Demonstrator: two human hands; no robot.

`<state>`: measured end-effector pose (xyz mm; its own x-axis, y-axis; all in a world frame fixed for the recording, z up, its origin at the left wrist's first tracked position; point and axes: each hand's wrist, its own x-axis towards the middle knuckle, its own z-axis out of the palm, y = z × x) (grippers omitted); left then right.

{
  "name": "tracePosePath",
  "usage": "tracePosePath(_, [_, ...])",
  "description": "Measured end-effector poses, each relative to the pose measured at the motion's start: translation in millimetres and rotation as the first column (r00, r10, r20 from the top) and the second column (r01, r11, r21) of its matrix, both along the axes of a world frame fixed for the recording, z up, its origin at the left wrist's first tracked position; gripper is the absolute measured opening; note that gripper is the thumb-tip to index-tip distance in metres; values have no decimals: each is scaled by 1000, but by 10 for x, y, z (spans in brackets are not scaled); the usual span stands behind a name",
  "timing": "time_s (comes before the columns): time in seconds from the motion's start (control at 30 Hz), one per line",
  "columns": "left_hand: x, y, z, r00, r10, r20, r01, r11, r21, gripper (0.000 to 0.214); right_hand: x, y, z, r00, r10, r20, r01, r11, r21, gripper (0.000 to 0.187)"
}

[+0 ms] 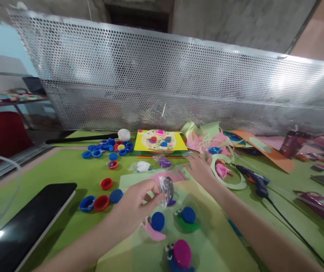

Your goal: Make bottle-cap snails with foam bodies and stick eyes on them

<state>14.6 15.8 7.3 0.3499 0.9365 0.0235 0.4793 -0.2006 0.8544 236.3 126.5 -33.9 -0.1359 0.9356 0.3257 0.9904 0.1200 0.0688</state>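
My left hand (135, 204) is pinched on a small clear plastic packet (167, 189) held just above the green paper sheet (207, 241). My right hand (200, 168) reaches forward over the table, fingers stretched flat near a pink paper piece (169, 176) and a small bag with purple bits (164, 161). Below my left hand lie three bottle-cap snails: a pink one with a blue cap (155, 224), a green one with a blue cap (187, 219), and a blue one with a magenta cap (180, 257).
Blue and red bottle caps (99, 200) lie loose at the left and in a heap (108, 148) further back. A yellow card with a decorated disc (159, 140), paper scraps (210, 138), a blue glue gun (255, 178) with its cord, a black tablet (26, 223), and a perforated metal screen (179, 83) behind.
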Motion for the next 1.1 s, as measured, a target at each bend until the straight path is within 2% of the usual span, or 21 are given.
tracePosePath(0.13, [16, -1, 1, 1000, 9, 4, -9, 1000, 12, 25, 73, 29, -49, 999, 34, 23, -35, 998, 50, 30])
tracePosePath(0.33, [7, 11, -12, 999, 18, 32, -19, 999, 40, 22, 159, 112, -73, 994, 88, -67, -81, 991, 104, 32])
tracePosePath(0.43, [-3, 11, -15, 999, 1, 49, -4, 999, 51, 22, 168, -1, 22, 972, 196, -129, -184, 978, 98, 32])
tracePosePath(0.53, [4, 15, -49, 998, -8, 68, 5, 999, 43, 23, 120, -265, 179, 925, 332, -186, -326, 943, 64, 37])
tracePosePath(0.57, [11, 16, -64, 997, -9, 76, 7, 999, 35, 24, 89, -370, 233, 897, 394, -199, -394, 918, 43, 40])
tracePosePath(0.6, [19, 16, -77, 996, -13, 84, 11, 1000, 25, 24, 51, -471, 281, 847, 480, -228, -491, 871, 12, 44])
tracePosePath(0.63, [27, 12, -86, 996, -20, 92, 18, 1000, 17, 24, 9, -563, 322, 728, 593, -344, -639, 768, -28, 54])
tracePosePath(0.67, [36, 4, -90, 995, -29, 98, 28, 1000, 13, 25, -33, -641, 353, 640, 625, -447, -711, 702, -36, 62])
tracePosePath(0.7, [45, -7, -88, 994, -42, 104, 41, 999, 10, 26, -71, -701, 375, 581, 630, -515, -747, 664, -29, 65])
tracePosePath(0.73, [54, -21, -84, 992, -58, 110, 57, 998, 6, 28, -104, -742, 387, 527, 640, -559, -777, 629, -12, 58])
tracePosePath(0.83, [77, -61, -70, 986, -90, 140, 92, 996, -14, 31, -149, -772, 379, 439, 601, -667, -798, 603, 18, 46])
tracePosePath(0.9, [88, -74, -72, 981, -89, 173, 93, 996, -18, 30, -143, -754, 358, 360, 569, -739, -805, 590, 62, 45])
tracePosePath(1.0, [90, -75, -78, 976, -51, 214, 53, 999, -5, 29, -125, -741, 339, 217, 521, -825, -816, 561, 141, 41])
tracePosePath(1.1, [67, -68, -60, 981, 30, 192, -36, 999, 28, 28, -128, -768, 350, 158, 509, -846, -797, 571, 195, 39])
